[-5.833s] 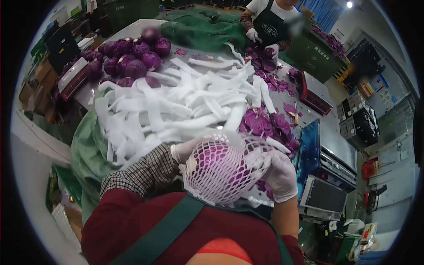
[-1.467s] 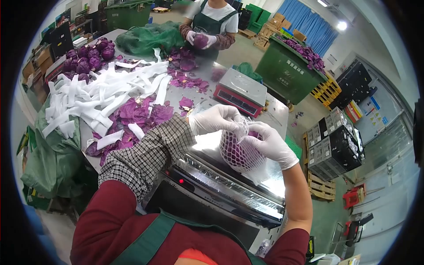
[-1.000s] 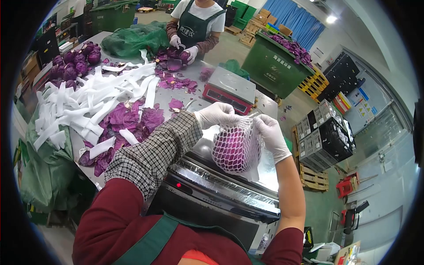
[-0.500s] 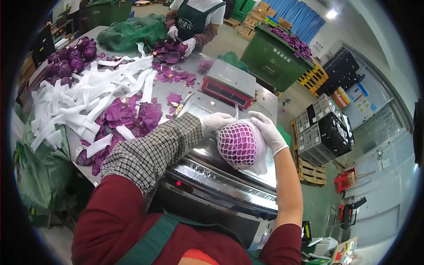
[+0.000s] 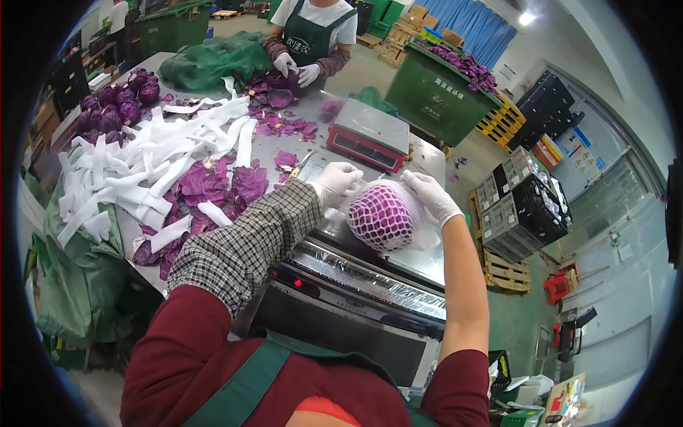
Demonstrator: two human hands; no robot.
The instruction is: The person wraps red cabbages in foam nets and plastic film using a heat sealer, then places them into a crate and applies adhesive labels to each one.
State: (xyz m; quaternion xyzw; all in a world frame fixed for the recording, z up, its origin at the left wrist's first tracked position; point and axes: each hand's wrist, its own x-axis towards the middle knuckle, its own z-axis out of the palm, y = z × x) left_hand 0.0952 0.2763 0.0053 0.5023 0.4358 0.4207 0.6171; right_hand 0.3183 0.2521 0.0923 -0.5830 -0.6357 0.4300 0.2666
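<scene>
Bench (image 5: 284, 153): long steel top, running away from the camera. A co-worker (image 5: 313, 35) stands at its far end with both gloved hands on purple produce.
Green bin (image 5: 441, 92): on the floor to the right of the bench, heaped with purple leaves.
Wrapping machine (image 5: 356, 285): at the near end of the bench, steel plate on top, 1 red lamp lit on its front.
White foam sleeves (image 5: 142, 164): loose pile on the left half of the bench, with torn purple leaves (image 5: 213, 185) beside it.
Scale (image 5: 370, 132): red-sided, just beyond the machine.
Netted cabbage (image 5: 384, 217): 1 purple head in white foam net, resting on the machine's plate between the 2 hands.
Right hand (image 5: 430, 196): gloved, fingers stretched flat against the cabbage's upper right side, not closed.
Left hand (image 5: 336, 181): gloved, fingers bunched together at the cabbage's upper left edge; cannot tell whether they pinch anything.
</scene>
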